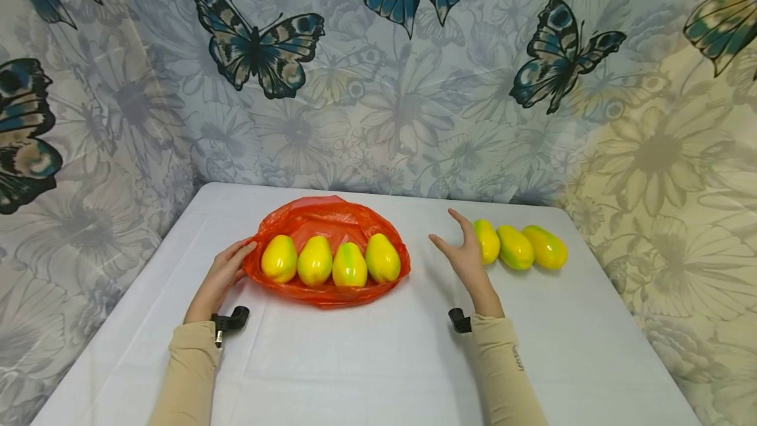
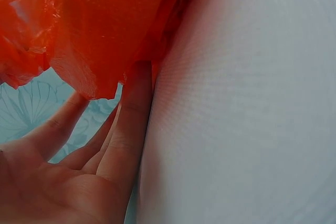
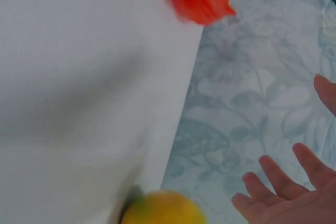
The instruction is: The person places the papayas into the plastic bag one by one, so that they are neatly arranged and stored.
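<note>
An open red plastic bag (image 1: 325, 212) lies on the table with several glossy yellow-green mangoes (image 1: 315, 260) in a row in its mouth. At the bag's left edge my left hand (image 1: 219, 278) holds the rim between thumb and fingers; in the left wrist view the fingers (image 2: 128, 119) reach under the red plastic. My right hand (image 1: 470, 261) is raised between the bag and three loose mangoes (image 1: 516, 247), its fingers spread and nothing in them. It partly covers the nearest mango in the head view. The right wrist view shows one mango (image 3: 165, 211) below the hand.
A white cloth covers the table (image 1: 355, 360). Behind and beside it hangs a fabric backdrop (image 1: 408, 117) with butterflies and flowers. Each wrist carries a small black camera mount (image 1: 232, 319).
</note>
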The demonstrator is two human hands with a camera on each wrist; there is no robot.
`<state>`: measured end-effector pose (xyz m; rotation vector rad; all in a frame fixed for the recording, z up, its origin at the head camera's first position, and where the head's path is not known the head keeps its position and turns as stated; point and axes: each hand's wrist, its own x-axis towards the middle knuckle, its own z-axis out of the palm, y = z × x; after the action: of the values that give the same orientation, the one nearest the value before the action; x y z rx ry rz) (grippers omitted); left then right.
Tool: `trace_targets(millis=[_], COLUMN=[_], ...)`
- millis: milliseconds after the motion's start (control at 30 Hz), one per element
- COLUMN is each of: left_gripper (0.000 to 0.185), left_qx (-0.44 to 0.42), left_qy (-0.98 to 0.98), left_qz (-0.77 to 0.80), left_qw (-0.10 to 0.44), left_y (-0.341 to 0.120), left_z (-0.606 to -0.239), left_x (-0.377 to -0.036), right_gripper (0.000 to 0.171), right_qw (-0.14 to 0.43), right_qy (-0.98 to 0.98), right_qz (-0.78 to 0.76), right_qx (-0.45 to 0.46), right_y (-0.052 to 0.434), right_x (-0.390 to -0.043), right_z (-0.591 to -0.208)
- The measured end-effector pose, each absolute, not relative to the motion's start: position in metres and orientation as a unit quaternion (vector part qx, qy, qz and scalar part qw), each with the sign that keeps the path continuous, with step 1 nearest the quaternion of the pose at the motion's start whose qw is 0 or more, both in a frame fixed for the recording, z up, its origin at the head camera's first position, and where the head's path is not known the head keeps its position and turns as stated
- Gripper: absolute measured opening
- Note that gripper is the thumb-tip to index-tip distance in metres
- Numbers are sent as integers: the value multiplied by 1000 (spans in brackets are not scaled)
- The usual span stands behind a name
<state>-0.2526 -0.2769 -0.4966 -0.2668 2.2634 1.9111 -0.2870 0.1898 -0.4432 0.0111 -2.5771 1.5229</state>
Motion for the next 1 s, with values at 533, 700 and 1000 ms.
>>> trace_targets(millis=[533,700,1000], left_gripper=[76,79,78], left_qx=[-91,-98,-95], left_qy=[754,757,758], left_qz=[646,641,640], left_qw=[77,82,82], left_y=[-277,-277,-277], left_z=[-497,-497,-497], left_x=[-254,-254,-253], right_gripper=[71,71,70], right_qw=[137,126,110], right_qy=[-864,-856,-849], right_qz=[483,495,509], right_qx=[-49,-73,-86], right_y=[233,239,243], right_x=[-296,-297,-298], right_z=[-445,-449,-460])
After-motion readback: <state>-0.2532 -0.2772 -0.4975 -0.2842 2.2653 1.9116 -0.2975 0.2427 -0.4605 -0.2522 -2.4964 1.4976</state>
